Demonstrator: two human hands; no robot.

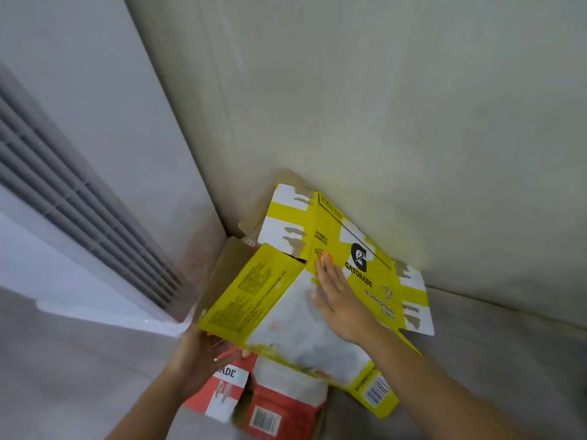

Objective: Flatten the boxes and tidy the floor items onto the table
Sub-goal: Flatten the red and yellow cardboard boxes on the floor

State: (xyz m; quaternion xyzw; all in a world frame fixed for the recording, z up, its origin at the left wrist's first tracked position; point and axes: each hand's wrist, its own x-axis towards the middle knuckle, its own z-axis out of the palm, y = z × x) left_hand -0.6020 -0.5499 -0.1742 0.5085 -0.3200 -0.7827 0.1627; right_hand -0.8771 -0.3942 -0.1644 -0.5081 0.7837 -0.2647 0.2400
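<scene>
Lying nearest, at btm of view, the red box (279, 404) sits on the floor (63, 376). Its flaps are splayed, barcode up, and it's partly under the yellow box (270, 300). Left hand (198, 354) is just above it, at the yellow box's lower-left edge. Fingers are spread & roughly straight, tips against the edge by the flap w/ small print. They aren't wrapped round anything, tho the hand is blurred. Yellow box is opened out, mostly flat, in the cnr where two walls meet. Its left flap tilts up, w/ brown card showing behind. Right hand (336, 296) lies palm down on the box's middle, fingers straight & together, pressing near the logo, holding nothing. Far flaps of the yellow box lean on the beige wall (381, 106). Left of the cnr is a grey wall w/ a slatted vent (79, 201) & a white ledge (79, 281) below it.
</scene>
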